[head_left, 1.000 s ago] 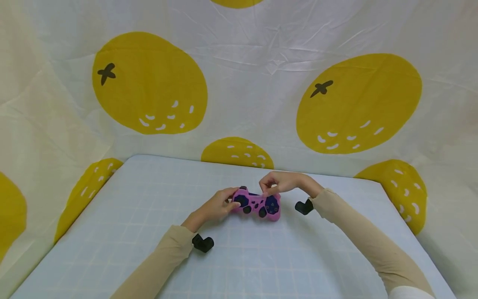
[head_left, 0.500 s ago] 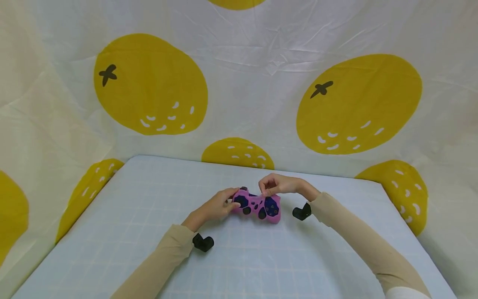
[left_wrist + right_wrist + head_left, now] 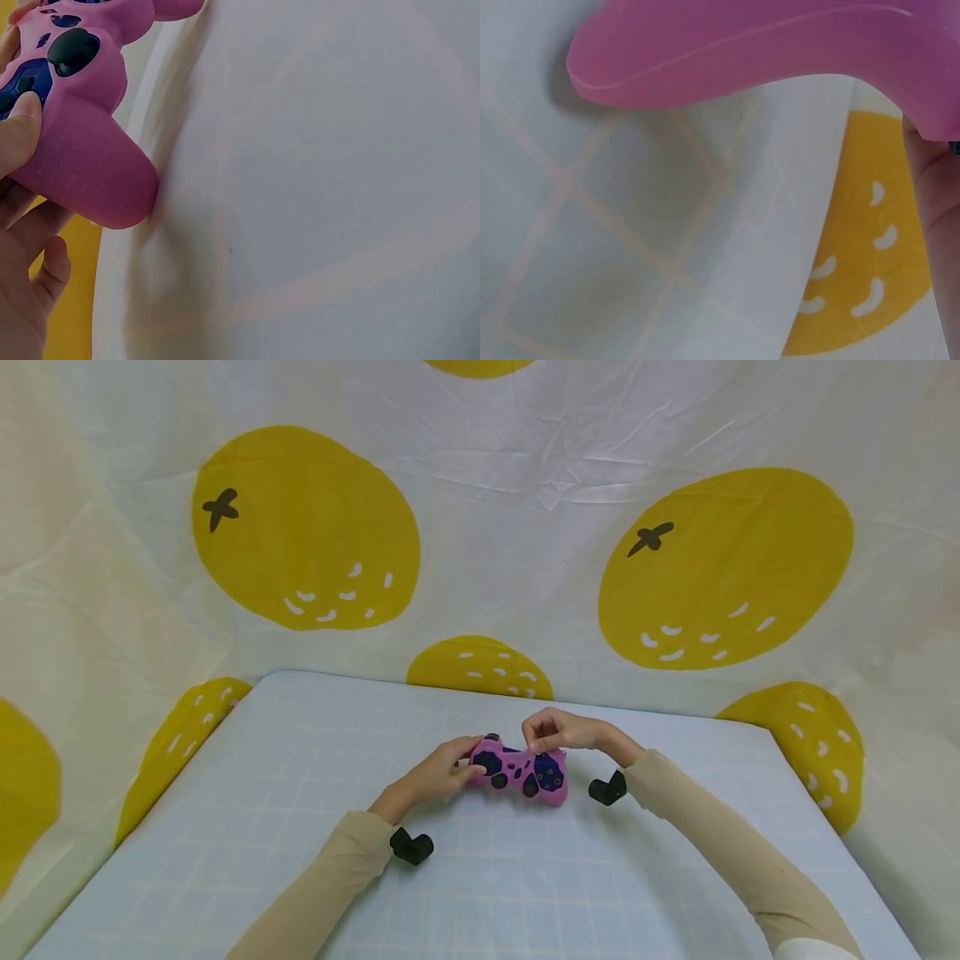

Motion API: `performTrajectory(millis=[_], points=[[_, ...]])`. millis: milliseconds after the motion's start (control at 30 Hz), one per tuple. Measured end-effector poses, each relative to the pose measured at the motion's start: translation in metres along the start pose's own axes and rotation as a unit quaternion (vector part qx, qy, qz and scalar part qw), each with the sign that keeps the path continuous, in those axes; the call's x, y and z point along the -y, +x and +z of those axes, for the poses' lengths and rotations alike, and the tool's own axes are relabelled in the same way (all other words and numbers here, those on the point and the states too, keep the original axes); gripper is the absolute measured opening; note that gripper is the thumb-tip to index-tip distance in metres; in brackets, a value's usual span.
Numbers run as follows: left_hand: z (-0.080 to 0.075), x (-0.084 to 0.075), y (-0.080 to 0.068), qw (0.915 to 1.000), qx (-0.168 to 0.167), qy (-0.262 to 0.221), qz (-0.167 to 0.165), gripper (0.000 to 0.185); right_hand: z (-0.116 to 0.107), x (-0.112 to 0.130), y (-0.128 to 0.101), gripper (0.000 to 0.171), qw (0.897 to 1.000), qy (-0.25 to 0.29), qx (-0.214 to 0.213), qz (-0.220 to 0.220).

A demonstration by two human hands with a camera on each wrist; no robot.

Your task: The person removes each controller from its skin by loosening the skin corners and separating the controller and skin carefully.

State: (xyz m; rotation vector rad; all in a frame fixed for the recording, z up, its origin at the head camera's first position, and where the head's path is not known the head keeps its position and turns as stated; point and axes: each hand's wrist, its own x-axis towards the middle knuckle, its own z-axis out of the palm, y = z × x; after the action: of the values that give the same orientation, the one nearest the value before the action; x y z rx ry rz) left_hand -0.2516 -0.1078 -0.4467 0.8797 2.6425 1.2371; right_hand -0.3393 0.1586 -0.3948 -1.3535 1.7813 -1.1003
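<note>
A game controller [image 3: 519, 769] in a pink silicone skin with dark blue buttons rests on the light blue gridded table [image 3: 300, 827]. My left hand [image 3: 438, 770] grips its left handle, thumb on the dark buttons; the left wrist view shows that thumb [image 3: 19, 127] pressing the pink controller [image 3: 79, 161]. My right hand [image 3: 558, 732] comes from above and pinches the top edge of the skin near the right side. In the right wrist view the pink skin [image 3: 765, 52] fills the top and a finger [image 3: 934, 202] shows at the right edge.
A white cloth with big yellow oranges [image 3: 303, 531] hangs behind and around the table. Black wrist cameras sit on the left wrist [image 3: 411, 847] and the right wrist [image 3: 607, 788]. The table's back edge [image 3: 480, 692] runs just beyond the hands.
The controller and both hands have shifted very slightly to the right. The grips look the same.
</note>
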Motion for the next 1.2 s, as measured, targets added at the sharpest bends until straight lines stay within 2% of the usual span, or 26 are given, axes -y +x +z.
performTrajectory(millis=[367, 567, 700, 833, 933, 1200], points=[[0.001, -0.004, 0.002, 0.9999, -0.001, 0.007, -0.008, 0.056, 0.003, -0.006, -0.008, 0.012, 0.998, 0.033, -0.034, -0.032], [0.000, -0.005, 0.005, 0.9999, 0.001, -0.006, -0.016, 0.056, 0.003, -0.005, -0.010, 0.012, 0.998, 0.017, -0.054, -0.025], [-0.003, -0.005, 0.006, 0.9989, 0.010, -0.030, -0.034, 0.050, 0.002, -0.004, -0.008, 0.011, 0.999, -0.006, -0.045, -0.012], [-0.005, -0.004, 0.008, 0.9947, 0.031, -0.084, -0.049, 0.048, 0.001, 0.000, -0.005, 0.009, 0.999, -0.022, -0.030, -0.001], [-0.004, -0.004, 0.010, 0.9907, 0.039, -0.118, -0.055, 0.048, 0.002, 0.003, -0.004, 0.008, 0.999, -0.031, -0.021, 0.006], [0.007, 0.002, 0.020, 0.9852, 0.044, -0.158, -0.052, 0.040, 0.004, 0.008, -0.003, 0.009, 0.998, -0.055, -0.017, 0.025]])
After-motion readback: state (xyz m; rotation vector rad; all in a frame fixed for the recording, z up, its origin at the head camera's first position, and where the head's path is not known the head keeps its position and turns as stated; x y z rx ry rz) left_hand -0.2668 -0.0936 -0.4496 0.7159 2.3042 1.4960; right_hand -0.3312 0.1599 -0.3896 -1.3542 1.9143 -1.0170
